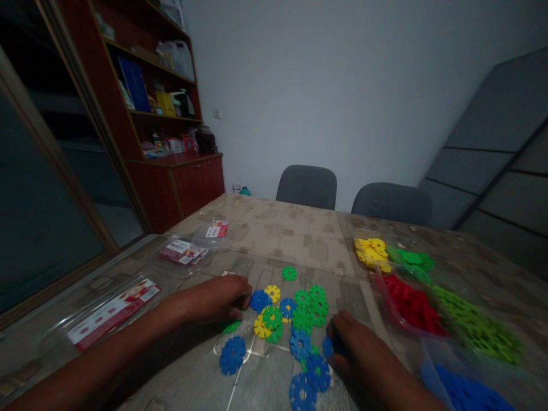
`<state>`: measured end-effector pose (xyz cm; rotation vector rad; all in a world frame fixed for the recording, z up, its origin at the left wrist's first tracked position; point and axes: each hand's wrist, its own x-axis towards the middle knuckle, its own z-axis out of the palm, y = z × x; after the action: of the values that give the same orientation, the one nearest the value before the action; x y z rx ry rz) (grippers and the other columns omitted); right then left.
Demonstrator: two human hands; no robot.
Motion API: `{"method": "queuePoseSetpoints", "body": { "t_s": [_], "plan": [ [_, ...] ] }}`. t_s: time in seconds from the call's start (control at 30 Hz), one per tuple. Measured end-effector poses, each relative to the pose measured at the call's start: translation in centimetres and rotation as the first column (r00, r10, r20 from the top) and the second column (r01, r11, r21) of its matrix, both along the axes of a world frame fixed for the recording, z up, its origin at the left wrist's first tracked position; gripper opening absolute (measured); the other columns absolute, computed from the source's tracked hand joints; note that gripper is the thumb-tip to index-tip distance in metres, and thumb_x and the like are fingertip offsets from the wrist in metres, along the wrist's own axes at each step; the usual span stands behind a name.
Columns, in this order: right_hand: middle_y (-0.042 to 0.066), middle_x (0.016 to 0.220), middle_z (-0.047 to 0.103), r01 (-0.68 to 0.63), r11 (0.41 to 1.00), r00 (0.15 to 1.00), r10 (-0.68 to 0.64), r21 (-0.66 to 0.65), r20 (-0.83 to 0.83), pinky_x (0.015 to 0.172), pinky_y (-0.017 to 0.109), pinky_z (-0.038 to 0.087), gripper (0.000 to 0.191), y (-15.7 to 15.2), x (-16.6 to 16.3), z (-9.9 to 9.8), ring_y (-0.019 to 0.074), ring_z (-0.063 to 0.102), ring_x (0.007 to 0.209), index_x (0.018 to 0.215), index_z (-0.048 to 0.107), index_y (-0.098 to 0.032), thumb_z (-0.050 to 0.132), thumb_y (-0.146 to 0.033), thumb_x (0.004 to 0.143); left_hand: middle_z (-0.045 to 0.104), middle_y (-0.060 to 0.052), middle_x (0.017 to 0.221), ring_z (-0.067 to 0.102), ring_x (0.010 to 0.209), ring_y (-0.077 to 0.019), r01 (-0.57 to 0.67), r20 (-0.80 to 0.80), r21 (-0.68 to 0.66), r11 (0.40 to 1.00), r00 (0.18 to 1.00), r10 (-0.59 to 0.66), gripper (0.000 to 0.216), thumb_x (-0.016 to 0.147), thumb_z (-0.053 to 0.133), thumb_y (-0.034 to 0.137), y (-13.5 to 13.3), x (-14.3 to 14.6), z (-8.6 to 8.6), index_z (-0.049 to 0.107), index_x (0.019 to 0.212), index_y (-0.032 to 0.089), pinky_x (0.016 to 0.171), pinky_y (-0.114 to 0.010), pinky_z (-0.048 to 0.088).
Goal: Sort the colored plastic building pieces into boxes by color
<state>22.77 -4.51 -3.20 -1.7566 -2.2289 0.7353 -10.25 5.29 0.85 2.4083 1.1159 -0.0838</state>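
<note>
My left hand [226, 298] hovers low over the table, fingers loosely curled and thumb apart from them. A green notched disc [231, 327] lies partly hidden under it, and a blue disc [260, 301] lies by its fingertips. On the right, my right hand [353, 345] is closed at the edge of a blue notched disc [327, 346], which shows between thumb and fingers. Between the hands are loose discs: a green cluster [310, 308], a yellow disc [272, 293] and several blue ones [303, 391]. Another blue disc [232, 355] lies alone at front left.
At right stand clear plastic boxes of yellow [371, 251], red [413, 305], light green [475, 322] and blue pieces [466, 391]. Clear lids with printed labels [115, 313] lie at left. Two grey chairs [307, 185] stand behind the table, a red-brown cabinet [197, 182] at back left.
</note>
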Motion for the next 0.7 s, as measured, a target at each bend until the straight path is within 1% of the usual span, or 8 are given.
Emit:
{"method": "queuePoseSetpoints", "body": {
  "t_s": [0.07,0.1,0.2,0.27,0.37,0.43,0.5,0.7],
  "plan": [
    [0.009,0.102,0.068,-0.004,1.0,1.0,0.004,0.0,0.006,0.08,0.036,0.049,0.023,0.1,0.1,0.0,0.025,0.064,0.091,0.092,0.063,-0.021,0.064,-0.011,0.071,0.066,-0.004,0.106,0.062,0.098,-0.0244,-0.01,0.082,0.052,0.999,0.997,0.006,0.017,0.088,0.071,0.016,-0.4,0.7,-0.1,0.066,0.104,0.021,0.086,-0.033,0.046],
    [0.008,0.102,0.067,-0.003,1.0,1.0,0.003,0.008,-0.004,0.08,0.035,0.048,0.023,0.1,0.1,0.0,0.0242,0.064,0.091,0.093,0.062,-0.021,0.063,-0.01,0.072,0.065,-0.005,0.11,0.062,0.101,-0.0248,-0.003,0.122,0.071,0.997,0.993,-0.006,0.021,0.091,0.069,0.019,-0.7,1.1,-0.2,0.065,0.111,0.021,0.088,-0.034,0.046],
    [0.009,0.108,0.068,0.029,0.999,0.998,-0.027,0.04,-0.058,0.086,0.036,0.048,0.023,0.7,-0.3,0.3,0.0247,0.065,0.098,0.106,0.062,-0.021,0.061,-0.016,0.084,0.06,-0.006,0.12,0.059,0.109,-0.0256,0.062,0.174,0.076,0.995,0.982,-0.075,0.032,0.093,0.067,0.024,-1.6,2.6,-0.4,0.061,0.125,0.024,0.094,-0.035,0.045],
    [0.012,0.118,0.066,0.068,0.996,0.996,-0.064,0.062,-0.064,0.091,0.036,0.047,0.027,1.4,-0.8,0.5,0.0261,0.064,0.107,0.118,0.061,-0.02,0.058,-0.023,0.091,0.057,-0.007,0.121,0.058,0.11,-0.0261,0.086,0.162,0.063,0.994,0.982,-0.095,0.034,0.091,0.069,0.025,-2.1,3.2,-0.6,0.061,0.124,0.023,0.094,-0.034,0.045],
    [0.014,0.126,0.063,0.112,0.991,0.993,-0.114,0.071,0.026,0.094,0.034,0.044,0.038,2.9,-2.0,0.6,0.027,0.063,0.115,0.131,0.056,-0.019,0.06,-0.025,0.094,0.057,-0.006,0.118,0.057,0.109,-0.0259,0.058,0.136,0.03,0.998,0.989,-0.061,0.035,0.084,0.077,0.023,-2.2,3.3,-0.8,0.064,0.116,0.022,0.092,-0.033,0.044],
    [0.014,0.123,0.064,0.139,0.989,0.985,-0.144,0.058,0.092,0.09,0.035,0.044,0.036,3.9,-2.8,0.5,0.0283,0.064,0.112,0.127,0.059,-0.018,0.062,-0.022,0.091,0.057,-0.004,0.119,0.056,0.11,-0.0251,0.046,0.134,-0.007,0.999,0.99,-0.045,0.041,0.077,0.081,0.019,-2.0,2.9,-0.7,0.063,0.114,0.022,0.092,-0.032,0.043],
    [0.014,0.118,0.065,0.157,0.986,0.98,-0.162,0.055,0.112,0.085,0.034,0.043,0.029,4.6,-3.2,0.3,0.0292,0.064,0.107,0.116,0.062,-0.017,0.066,-0.02,0.087,0.059,-0.002,0.117,0.057,0.109,-0.0242,0.037,0.131,-0.035,0.999,0.991,-0.033,0.045,0.073,0.082,0.016,-1.8,2.3,-0.5,0.061,0.113,0.023,0.091,-0.031,0.043],
    [0.005,0.098,0.068,0.153,0.986,0.986,-0.157,0.071,0.051,0.071,0.028,0.038,0.02,4.9,-2.1,-0.1,0.0221,0.063,0.089,0.097,0.057,-0.02,0.07,-0.017,0.082,0.065,0.0,0.107,0.06,0.098,-0.0237,-0.002,0.067,-0.081,0.997,0.998,0.007,0.035,0.074,0.077,0.012,-1.1,1.3,0.0,0.058,0.102,0.023,0.08,-0.03,0.041]
  ]
}}
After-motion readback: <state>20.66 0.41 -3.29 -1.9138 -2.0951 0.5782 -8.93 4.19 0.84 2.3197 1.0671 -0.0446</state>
